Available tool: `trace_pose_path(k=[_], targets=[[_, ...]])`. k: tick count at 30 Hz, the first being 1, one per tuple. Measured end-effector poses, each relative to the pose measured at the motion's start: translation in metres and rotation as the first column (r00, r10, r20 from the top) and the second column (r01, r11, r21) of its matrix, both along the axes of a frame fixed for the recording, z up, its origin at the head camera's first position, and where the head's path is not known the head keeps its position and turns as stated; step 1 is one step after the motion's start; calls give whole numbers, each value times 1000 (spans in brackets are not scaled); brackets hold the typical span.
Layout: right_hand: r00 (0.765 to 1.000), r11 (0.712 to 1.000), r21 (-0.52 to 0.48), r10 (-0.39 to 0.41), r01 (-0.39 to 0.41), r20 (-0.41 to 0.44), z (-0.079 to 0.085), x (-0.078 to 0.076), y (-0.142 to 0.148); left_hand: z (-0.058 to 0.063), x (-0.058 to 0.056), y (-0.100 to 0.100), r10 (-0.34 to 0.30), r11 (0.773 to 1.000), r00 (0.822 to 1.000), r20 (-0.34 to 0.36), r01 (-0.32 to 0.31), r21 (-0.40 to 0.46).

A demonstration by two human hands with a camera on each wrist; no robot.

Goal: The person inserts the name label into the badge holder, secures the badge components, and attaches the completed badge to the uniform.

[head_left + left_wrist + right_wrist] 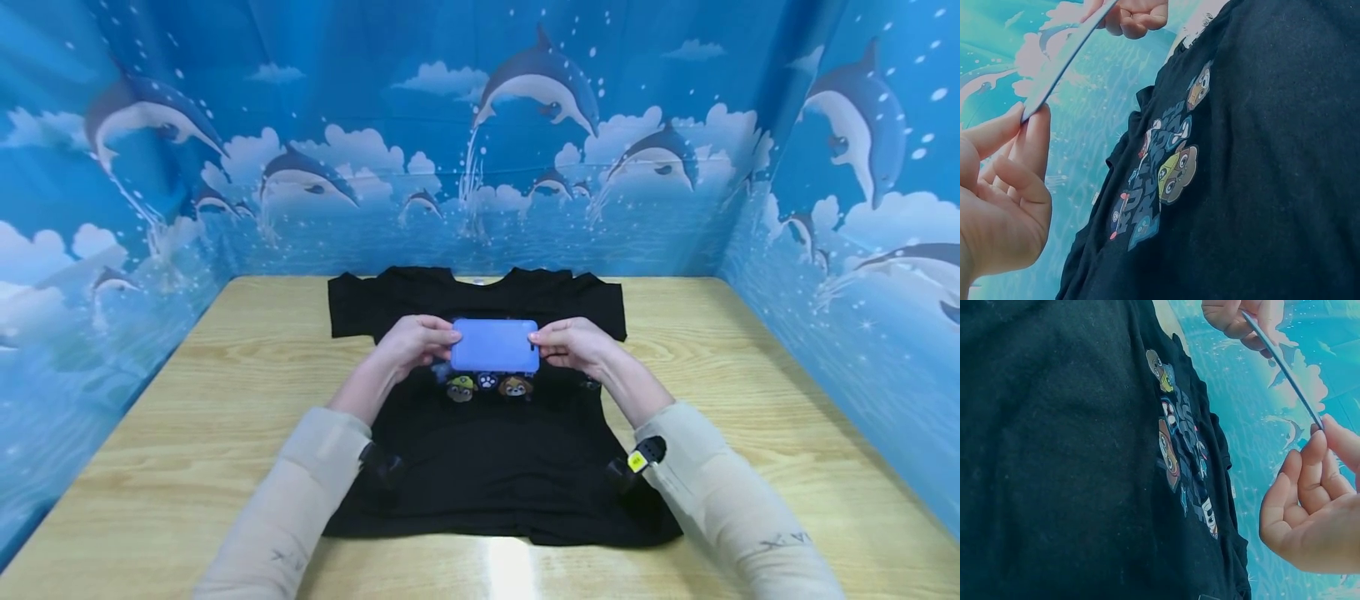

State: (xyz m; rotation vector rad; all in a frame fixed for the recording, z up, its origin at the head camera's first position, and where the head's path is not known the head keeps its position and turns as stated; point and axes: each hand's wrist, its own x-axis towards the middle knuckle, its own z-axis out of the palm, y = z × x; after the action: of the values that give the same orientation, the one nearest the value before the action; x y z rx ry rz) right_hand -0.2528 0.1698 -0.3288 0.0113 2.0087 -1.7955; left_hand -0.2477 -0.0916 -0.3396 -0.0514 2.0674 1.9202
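A thin, flat blue rectangular plate (495, 345) with rounded corners and a small dark mark near its right edge is held up in the head view. My left hand (408, 343) pinches its left end between thumb and fingers. At the opposite end, my right hand (579, 346) pinches it the same way. Both wrist views show the plate (1063, 65) nearly edge-on, raised above the shirt. Below it a black T-shirt (487, 467) lies spread with its neck at the far side. Cartoon dog faces and lettering are printed on its chest (1175, 175), partly hidden by the plate in the head view.
The shirt lies on a light wood-grain table (247, 392). A blue curtain (480, 233) printed with dolphins and clouds stands along the table's back and both sides. Dark devices, one with a yellow piece (637, 461), are strapped at the wrists over pale sleeves.
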Motion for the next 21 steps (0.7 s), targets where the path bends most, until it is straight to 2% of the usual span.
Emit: trace_pose_path(k=[8,15,21], targets=[[1000,1000,-6,-7,7,-30,3,-1,-3,6,-4,2,59,994,996,-61,-64,-86],[998,1000,1,11,-11,-58,10,0,-5,11,-4,2,127,990,990,-58,-130,-58],[998,1000,19,22,-21,-63,10,0,-5,11,-3,1,141,990,989,-43,-142,-12]])
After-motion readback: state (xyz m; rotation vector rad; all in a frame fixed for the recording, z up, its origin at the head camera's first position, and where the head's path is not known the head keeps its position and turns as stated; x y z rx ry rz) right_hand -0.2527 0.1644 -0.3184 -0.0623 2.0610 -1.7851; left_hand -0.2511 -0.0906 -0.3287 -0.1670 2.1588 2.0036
